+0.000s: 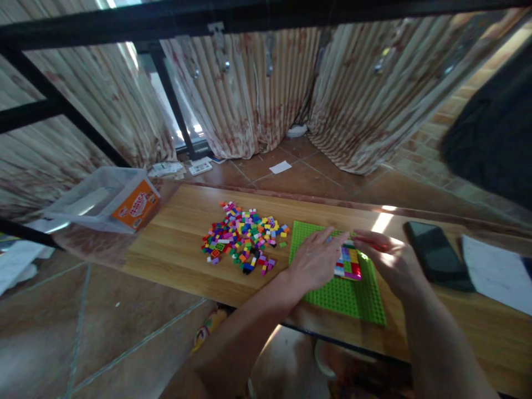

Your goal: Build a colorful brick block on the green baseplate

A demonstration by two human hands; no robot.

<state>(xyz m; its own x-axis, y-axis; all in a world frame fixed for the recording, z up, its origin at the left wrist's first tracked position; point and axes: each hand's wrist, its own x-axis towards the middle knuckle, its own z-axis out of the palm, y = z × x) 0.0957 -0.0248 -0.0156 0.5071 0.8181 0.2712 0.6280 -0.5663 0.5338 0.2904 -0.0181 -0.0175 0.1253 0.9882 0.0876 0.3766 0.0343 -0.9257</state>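
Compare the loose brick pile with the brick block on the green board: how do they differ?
The pile lies spread on the wooden table; the block sits on the green board. The pile's bricks point every which way; the block's line up neatly. Both are many-coloured.

- On the counter (166,238), I have the loose toy bricks (245,235) left of the baseplate (336,299).
- The brick panel (348,266) sits on the baseplate.
- Right of that I see the smartphone (436,252), then the paper sheet (494,269).
- The plastic bin (103,219) is past the counter's left end; curtains (253,100) hang behind.
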